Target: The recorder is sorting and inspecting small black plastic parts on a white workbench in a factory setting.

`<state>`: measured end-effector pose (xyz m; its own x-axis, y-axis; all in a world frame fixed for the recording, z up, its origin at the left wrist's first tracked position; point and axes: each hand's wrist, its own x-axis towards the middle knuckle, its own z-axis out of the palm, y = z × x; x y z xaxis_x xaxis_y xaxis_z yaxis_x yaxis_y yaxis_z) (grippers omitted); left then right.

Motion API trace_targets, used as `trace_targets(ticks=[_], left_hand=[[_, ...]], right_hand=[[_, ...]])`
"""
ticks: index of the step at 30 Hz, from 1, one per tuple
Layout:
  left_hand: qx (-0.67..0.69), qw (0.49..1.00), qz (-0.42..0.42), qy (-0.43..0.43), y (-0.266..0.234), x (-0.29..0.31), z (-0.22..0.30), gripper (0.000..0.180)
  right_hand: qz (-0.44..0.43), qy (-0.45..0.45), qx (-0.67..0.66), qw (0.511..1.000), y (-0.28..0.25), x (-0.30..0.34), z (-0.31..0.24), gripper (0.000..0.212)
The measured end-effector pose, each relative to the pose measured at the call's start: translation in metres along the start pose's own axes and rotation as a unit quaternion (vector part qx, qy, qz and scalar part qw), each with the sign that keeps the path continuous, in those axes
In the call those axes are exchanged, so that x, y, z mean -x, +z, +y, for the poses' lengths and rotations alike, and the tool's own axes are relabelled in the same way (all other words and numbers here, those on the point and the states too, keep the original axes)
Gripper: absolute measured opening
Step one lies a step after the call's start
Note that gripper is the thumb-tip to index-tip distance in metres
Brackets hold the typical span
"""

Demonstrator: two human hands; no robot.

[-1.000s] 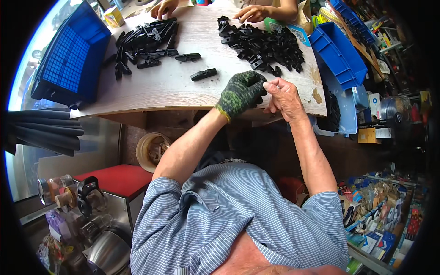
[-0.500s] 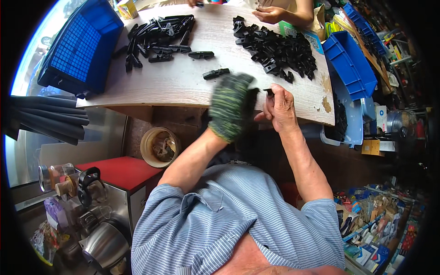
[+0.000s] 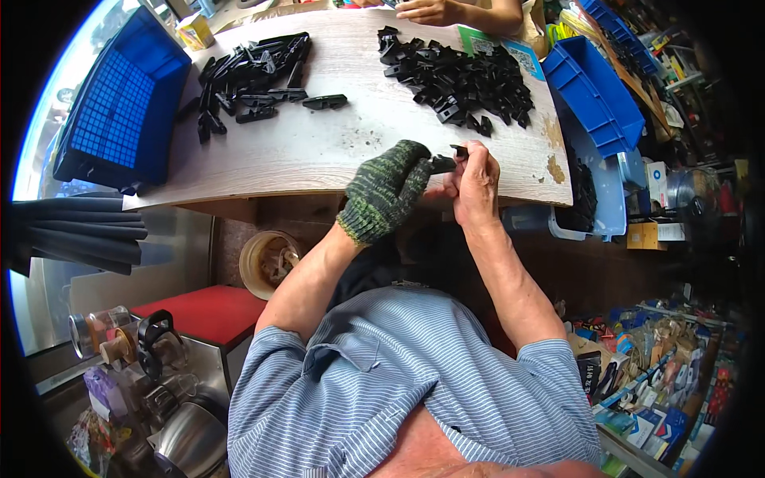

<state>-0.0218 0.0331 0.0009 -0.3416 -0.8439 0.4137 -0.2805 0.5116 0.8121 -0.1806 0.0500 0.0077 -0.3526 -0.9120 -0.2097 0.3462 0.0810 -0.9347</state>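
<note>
Over the table's near edge, my left hand (image 3: 386,190), in a green-and-black knitted glove, is closed round a long black plastic part (image 3: 441,164), whose end pokes out toward my right hand. Bare, my right hand (image 3: 478,185) pinches a small black plastic piece (image 3: 460,150) between thumb and fingertips. The two pieces are close together; I cannot tell whether they touch. Beyond my right hand spreads a heap of small black pieces (image 3: 462,80). Farther left lies a pile of long black parts (image 3: 253,72), with one single long part (image 3: 325,102) at its near right.
The whitish wooden table (image 3: 351,56) has a blue crate (image 3: 119,103) at its left. Another person's hand (image 3: 430,11) is at the far edge. Blue bins (image 3: 594,95) stand right of the table. A round bucket (image 3: 269,263) sits below, beside a red-topped cabinet (image 3: 199,311).
The long part that lay nearest my gloved hand has left the tabletop and is now in that hand. My left hand has drawn back toward me. The other person's hand shifted left.
</note>
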Motion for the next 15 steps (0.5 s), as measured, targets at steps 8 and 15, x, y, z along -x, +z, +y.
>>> trace_targets(ticks=[8, 15], left_hand=[[0.113, 0.989, -0.003, -0.096, 0.018, -0.004, -0.002, 0.023], [0.062, 0.99, 0.085, -0.098, 0.062, -0.003, 0.025, 0.038]], right_hand=[[0.02, -0.047, 0.024, 0.998, -0.004, -0.002, 0.013, 0.027], [0.011, -0.148, 0.061, 0.987, -0.016, -0.009, 0.02, 0.03]])
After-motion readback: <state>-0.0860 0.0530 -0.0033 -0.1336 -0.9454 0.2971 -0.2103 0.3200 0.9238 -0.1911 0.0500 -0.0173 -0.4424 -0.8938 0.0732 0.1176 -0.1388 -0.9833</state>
